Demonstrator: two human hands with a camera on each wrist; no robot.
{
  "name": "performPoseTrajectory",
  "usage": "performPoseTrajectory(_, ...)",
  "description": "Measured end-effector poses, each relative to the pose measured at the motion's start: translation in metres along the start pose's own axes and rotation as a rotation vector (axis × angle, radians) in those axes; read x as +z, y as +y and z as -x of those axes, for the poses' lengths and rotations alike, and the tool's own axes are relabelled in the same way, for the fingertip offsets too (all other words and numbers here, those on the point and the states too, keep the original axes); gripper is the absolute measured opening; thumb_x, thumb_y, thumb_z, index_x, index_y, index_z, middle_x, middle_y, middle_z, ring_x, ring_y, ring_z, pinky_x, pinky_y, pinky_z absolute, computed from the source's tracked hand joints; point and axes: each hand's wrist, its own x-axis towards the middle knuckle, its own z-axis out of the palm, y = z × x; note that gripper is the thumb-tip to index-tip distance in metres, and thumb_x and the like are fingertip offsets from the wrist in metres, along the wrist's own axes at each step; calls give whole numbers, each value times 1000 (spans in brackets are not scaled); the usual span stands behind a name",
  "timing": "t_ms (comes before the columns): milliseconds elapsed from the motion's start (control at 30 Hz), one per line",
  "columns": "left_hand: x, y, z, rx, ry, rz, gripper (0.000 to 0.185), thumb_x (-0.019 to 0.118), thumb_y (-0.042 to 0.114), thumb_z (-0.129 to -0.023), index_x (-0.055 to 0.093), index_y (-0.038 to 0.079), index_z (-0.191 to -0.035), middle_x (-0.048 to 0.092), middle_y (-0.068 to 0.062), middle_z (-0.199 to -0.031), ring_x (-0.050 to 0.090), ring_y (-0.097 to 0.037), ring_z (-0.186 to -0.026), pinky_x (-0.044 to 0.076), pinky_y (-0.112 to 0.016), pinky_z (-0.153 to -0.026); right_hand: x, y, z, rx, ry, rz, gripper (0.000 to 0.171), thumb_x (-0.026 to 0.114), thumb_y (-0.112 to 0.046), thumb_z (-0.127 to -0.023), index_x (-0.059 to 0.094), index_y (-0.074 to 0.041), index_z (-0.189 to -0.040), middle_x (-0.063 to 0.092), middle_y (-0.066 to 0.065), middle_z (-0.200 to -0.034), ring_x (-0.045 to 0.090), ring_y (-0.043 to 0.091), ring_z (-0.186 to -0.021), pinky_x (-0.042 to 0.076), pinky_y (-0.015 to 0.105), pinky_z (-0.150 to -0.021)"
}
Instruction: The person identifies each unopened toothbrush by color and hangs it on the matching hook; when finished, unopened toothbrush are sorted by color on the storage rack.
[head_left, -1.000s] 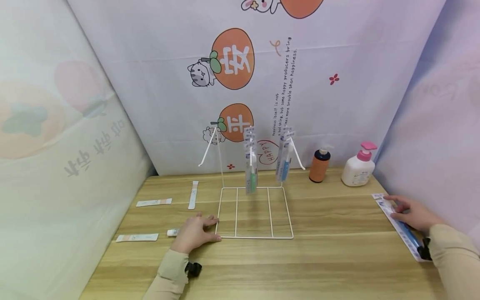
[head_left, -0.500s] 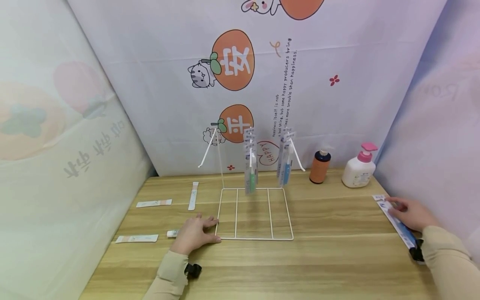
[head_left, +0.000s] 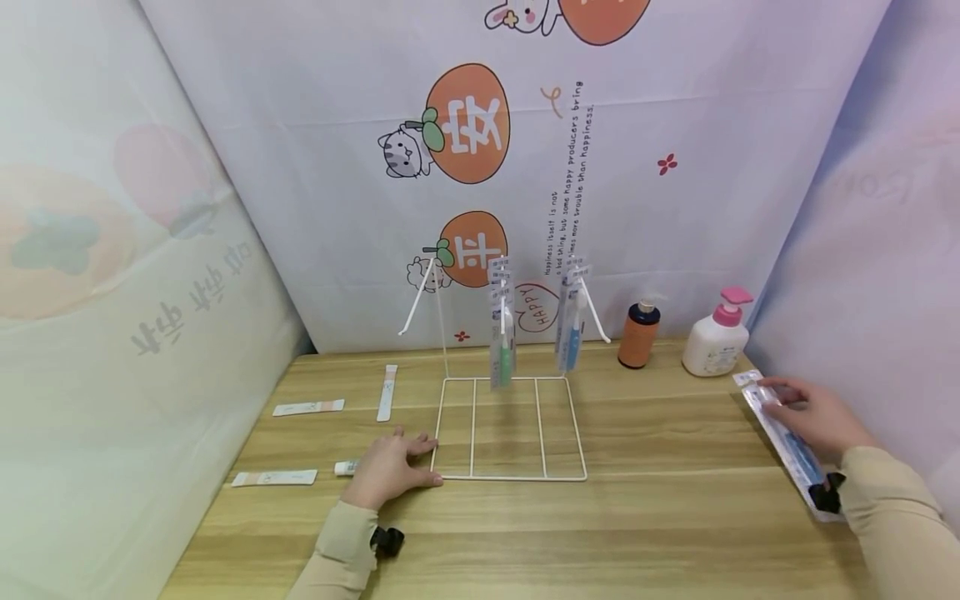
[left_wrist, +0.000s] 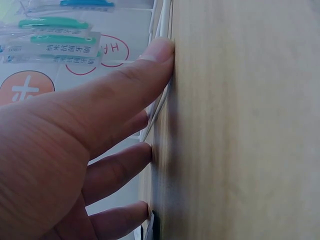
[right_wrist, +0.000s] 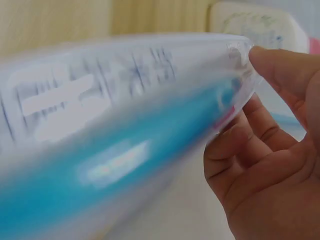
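Observation:
My left hand (head_left: 390, 468) rests at the front left corner of a white wire display rack (head_left: 508, 478). In the left wrist view its thumb (left_wrist: 159, 50) presses the base wire, with the other fingers extended toward the wooden table. At the far right, my right hand (head_left: 821, 417) pinches a packaged toothbrush (head_left: 776, 433) near one end. The right wrist view shows the toothbrush's blue handle (right_wrist: 120, 160) through clear, printed packaging, blurred and close. Green-handled packaged toothbrushes (head_left: 505, 358) hang on the rack's middle hook, and blue-handled ones (head_left: 573, 342) on its right hook.
The rack's left hook (head_left: 417, 297) carries nothing. Behind stand an orange pump bottle (head_left: 638, 337) and a white bottle with a pink pump (head_left: 716, 342). Slim sachets (head_left: 274, 477) lie on the left, and a small white tube (head_left: 346, 468) is partly behind my left hand.
My right hand has taken the packaged toothbrush between its fingers and shifted slightly left and away from me with it. My left hand stays on the rack's corner.

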Motion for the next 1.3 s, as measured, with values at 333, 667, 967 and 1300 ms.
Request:
performPoseTrajectory(333, 2, -3, 1, -6, -6, -1, 65, 93, 52, -82, 77, 22, -138, 69, -3, -145, 42, -55, -148, 37, -70, -118, -3, -87, 1, -118, 162, -154, 46, 79, -18, -101, 61, -1, -140, 67, 32, -125, 50, -19, -96, 50, 7, -73)
performPoseTrajectory(667, 1, -2, 2, 2, -2, -5, 63, 93, 49, -83, 78, 21, -137, 69, -5, -144, 43, -56, -147, 38, -70, -117, 9, -199, 21, -233, 309, -419, 47, 81, -1, -96, 60, -5, -139, 63, 4, -121, 72, -2, -84, 61, 21, -63)
performPoseTrajectory(967, 1, -2, 2, -5, 1, -10, 64, 93, 51, -82, 78, 22, -137, 69, -4, -144, 43, -56, -148, 38, -70, -118, 12, -271, 38, -551, 333, -599, 57, 77, 28, -81, 62, 6, -131, 72, 4, -101, 68, 10, -70, 54, 18, -61)
performPoseTrajectory(1300, 1, 0, 0, 16, 13, 2, 64, 93, 50, -82, 78, 22, -137, 69, -7, -143, 42, -57, -147, 40, -69, -117, 24, -309, 31, -763, 328, -550, 60, 83, 29, -72, 69, 5, -125, 69, 7, -103, 65, 11, -69, 53, 21, -59)
